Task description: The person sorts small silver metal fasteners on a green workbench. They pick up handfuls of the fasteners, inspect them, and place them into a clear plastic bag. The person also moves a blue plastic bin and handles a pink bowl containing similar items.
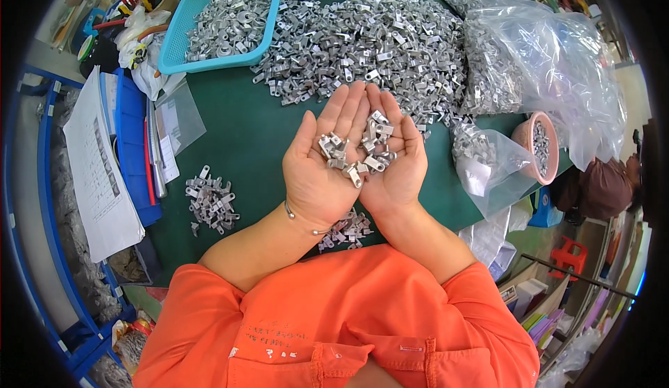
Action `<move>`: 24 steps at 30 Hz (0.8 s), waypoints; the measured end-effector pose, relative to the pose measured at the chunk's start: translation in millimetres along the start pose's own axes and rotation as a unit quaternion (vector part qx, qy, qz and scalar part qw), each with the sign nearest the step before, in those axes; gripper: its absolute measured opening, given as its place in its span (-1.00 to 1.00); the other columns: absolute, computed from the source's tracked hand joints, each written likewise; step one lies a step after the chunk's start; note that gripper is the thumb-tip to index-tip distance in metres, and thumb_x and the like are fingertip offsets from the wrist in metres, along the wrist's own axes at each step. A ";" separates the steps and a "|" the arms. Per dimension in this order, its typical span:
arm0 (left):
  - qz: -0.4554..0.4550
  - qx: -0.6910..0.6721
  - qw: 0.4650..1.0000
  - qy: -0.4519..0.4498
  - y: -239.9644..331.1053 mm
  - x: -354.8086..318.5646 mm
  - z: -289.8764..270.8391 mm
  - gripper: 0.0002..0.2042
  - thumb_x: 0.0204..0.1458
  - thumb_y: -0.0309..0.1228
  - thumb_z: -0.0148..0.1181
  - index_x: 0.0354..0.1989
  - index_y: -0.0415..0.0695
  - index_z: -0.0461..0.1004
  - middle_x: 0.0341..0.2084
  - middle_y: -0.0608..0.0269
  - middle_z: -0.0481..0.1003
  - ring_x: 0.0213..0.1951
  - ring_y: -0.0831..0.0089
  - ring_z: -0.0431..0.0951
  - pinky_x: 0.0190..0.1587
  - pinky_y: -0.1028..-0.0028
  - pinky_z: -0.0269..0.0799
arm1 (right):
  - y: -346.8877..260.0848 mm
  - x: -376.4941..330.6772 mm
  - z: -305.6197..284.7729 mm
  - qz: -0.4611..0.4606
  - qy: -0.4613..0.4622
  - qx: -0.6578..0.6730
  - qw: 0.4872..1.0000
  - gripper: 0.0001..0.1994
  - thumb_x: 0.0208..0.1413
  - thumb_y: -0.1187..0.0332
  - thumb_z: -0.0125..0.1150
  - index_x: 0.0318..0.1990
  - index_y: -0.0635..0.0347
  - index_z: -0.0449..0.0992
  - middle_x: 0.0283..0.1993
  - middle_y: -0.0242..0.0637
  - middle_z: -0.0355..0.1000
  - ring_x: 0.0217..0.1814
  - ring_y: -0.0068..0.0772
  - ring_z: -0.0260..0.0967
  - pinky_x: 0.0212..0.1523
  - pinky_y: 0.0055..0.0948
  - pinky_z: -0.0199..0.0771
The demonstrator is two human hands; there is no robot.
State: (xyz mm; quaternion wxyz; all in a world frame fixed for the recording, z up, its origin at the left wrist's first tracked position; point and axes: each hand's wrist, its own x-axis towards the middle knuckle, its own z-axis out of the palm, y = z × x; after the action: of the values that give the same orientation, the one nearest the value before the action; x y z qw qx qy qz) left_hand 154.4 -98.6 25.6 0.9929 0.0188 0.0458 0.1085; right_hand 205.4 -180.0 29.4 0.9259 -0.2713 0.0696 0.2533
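My left hand [313,186] and my right hand [396,179] lie side by side, palms up, cupped over the green table. Several small silver metal brackets [355,173] with holes rest in both palms and on the lower fingers. Just beyond my fingertips spreads a big heap of similar brackets [376,40]. A small pile of brackets [210,203] lies left of my left forearm. Another small pile [348,230] sits between my wrists and my body, partly hidden by my left forearm.
At the far left stands a light blue basket [216,62] of metal pieces. Clear plastic bags [491,74] of parts and a pink container [552,168] occupy the right side. Papers [101,172] and a blue file holder [129,123] border the table's left edge.
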 end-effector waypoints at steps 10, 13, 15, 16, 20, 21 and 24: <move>-0.003 -0.019 0.999 0.045 0.0 2.4 -1.9 -0.53 0.26 -0.14 -0.30 0.23 -0.15 0.22 0.29 0.16 0.15 0.37 0.27 -0.01 0.32 0.19 -0.01 | -0.5 -2.0 2.5 0.003 -0.009 0.017 1.000 -0.46 0.30 0.07 -0.40 0.19 0.30 0.29 0.30 -0.13 0.19 0.36 -0.20 0.09 0.36 -0.17 0.06; -0.009 -0.044 0.997 0.055 0.3 3.1 -7.6 -0.51 0.26 -0.16 -0.28 0.28 -0.17 0.13 0.34 0.07 0.04 0.38 0.22 -0.05 0.37 0.16 -0.12 | -1.2 -1.9 1.9 0.010 0.005 0.014 1.000 -0.44 0.30 0.05 -0.41 0.20 0.30 0.27 0.31 -0.12 0.17 0.37 -0.21 0.06 0.37 -0.18 0.02; -0.014 -0.048 0.997 0.058 -0.2 3.2 -9.7 -0.50 0.25 -0.16 -0.26 0.29 -0.18 0.10 0.34 0.04 0.01 0.38 0.21 -0.06 0.38 0.15 -0.14 | -1.8 -2.5 2.1 0.013 0.010 0.017 1.000 -0.44 0.30 0.05 -0.42 0.21 0.29 0.26 0.33 -0.13 0.15 0.39 -0.21 0.04 0.38 -0.18 0.01; -0.018 -0.051 0.997 0.056 -0.2 3.5 -9.8 -0.49 0.25 -0.16 -0.26 0.29 -0.18 0.10 0.34 0.04 0.01 0.39 0.21 -0.06 0.38 0.16 -0.14 | -2.0 -2.6 2.1 0.015 0.010 0.017 1.000 -0.44 0.30 0.05 -0.42 0.21 0.29 0.26 0.33 -0.14 0.14 0.39 -0.22 0.03 0.38 -0.18 0.01; -0.027 -0.020 0.997 0.066 0.0 3.3 -7.7 -0.44 0.23 -0.05 -0.25 0.28 -0.19 0.13 0.32 0.13 0.10 0.36 0.29 0.01 0.30 0.25 0.03 | -3.6 -2.2 -0.3 0.029 0.015 0.031 0.999 -0.44 0.30 0.05 -0.43 0.23 0.28 0.24 0.34 -0.16 0.14 0.39 -0.22 0.03 0.38 -0.19 0.00; -0.026 -0.017 0.997 0.069 0.1 3.0 -7.0 -0.43 0.22 -0.05 -0.23 0.29 -0.19 0.11 0.32 0.11 0.08 0.36 0.28 0.01 0.31 0.26 0.01 | -3.9 -2.2 -1.4 0.034 0.016 0.037 0.999 -0.44 0.30 0.05 -0.43 0.23 0.28 0.24 0.34 -0.16 0.14 0.39 -0.22 0.03 0.38 -0.19 0.01; -0.020 -0.007 0.997 0.079 0.7 1.4 -2.7 -0.38 0.19 -0.02 -0.18 0.30 -0.20 0.08 0.33 0.07 0.05 0.37 0.26 0.00 0.30 0.31 0.02 | -3.5 -2.0 -3.8 0.047 0.022 0.039 0.998 -0.45 0.29 0.06 -0.43 0.23 0.25 0.25 0.33 -0.18 0.14 0.37 -0.25 0.05 0.34 -0.24 0.06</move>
State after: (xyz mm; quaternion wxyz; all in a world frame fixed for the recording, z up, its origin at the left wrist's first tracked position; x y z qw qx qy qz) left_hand 155.4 -97.5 22.9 0.9882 0.0024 0.1240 0.0896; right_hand 205.5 -185.5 28.4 0.9210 -0.2372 0.1124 0.2880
